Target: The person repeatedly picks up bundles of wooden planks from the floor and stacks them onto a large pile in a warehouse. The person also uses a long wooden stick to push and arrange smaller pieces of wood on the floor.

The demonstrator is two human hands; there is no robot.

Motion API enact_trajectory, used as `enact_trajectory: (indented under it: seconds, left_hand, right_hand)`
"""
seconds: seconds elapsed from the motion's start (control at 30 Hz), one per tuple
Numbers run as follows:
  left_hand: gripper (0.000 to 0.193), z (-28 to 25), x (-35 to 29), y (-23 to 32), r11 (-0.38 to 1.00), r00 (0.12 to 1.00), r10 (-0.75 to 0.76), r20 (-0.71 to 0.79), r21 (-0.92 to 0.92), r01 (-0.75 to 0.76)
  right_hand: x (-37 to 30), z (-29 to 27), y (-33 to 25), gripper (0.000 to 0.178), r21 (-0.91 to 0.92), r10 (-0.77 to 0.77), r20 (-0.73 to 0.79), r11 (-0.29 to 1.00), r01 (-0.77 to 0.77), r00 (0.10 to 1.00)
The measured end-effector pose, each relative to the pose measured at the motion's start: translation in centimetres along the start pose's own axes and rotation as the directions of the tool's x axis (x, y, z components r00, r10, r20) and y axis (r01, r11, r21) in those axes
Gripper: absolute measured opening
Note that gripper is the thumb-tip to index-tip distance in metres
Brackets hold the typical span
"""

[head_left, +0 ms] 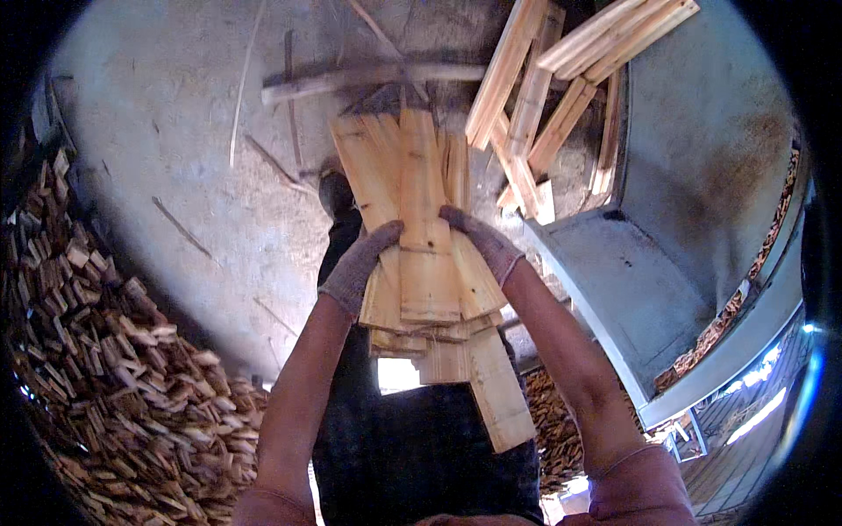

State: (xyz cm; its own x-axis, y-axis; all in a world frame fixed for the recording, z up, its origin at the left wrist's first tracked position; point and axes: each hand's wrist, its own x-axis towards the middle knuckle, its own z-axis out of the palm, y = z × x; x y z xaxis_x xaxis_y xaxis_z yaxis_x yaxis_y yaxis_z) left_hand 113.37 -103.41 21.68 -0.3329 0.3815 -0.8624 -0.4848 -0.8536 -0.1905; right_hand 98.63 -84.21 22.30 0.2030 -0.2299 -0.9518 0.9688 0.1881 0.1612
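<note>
Grey floor [189, 149], sticks [368, 81] strewn across. Wood-scrap heap [132, 377] along left; pale metal trough [627, 263] at right, loose boards [504, 74] near its far end. Board bundle [425, 241] at centre — gloved left grip [362, 266] and right grip [485, 243] clasping opposite sides.

This looks like a woodworking workshop or timber shed: a big heap of short wood offcuts [140, 368] covers the left edge of the bare grey floor [184, 114] — with a smaller pile [551, 430] near the right. Sawn boards [561, 96] lie by the far left corner of a grey metal structure [627, 263], and loose sticks [184, 230] — rough, unworked — litter the floor.
</note>
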Motion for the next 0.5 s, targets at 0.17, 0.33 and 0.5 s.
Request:
enact_trajectory:
  seconds: [0.17, 0.33, 0.5]
  left_hand:
    - [0.071, 3.9, -7.9, -5.1, 0.950, 0.947, 0.310, -0.085, 0.074, -0.304]
    - [0.076, 8.2, -15.2, -6.3, 0.910, 0.902, 0.414, 0.122, -0.048, -0.411]
    - [0.093, 10.0, -23.2, -13.9, 0.647, 0.682, 0.731, 0.019, 0.301, -0.701]
  right_hand:
    - [-4.9, 1.1, 3.5, 0.073, -0.105, -0.185, 0.046, 0.976, 0.189, 0.982]
    - [-10.4, 1.4, 4.6, 0.069, -0.165, -0.300, 0.179, 0.930, 0.329, 0.937]
    - [-24.8, 4.6, 7.8, 0.060, -0.313, -0.348, 0.238, 0.856, 0.411, 0.907]
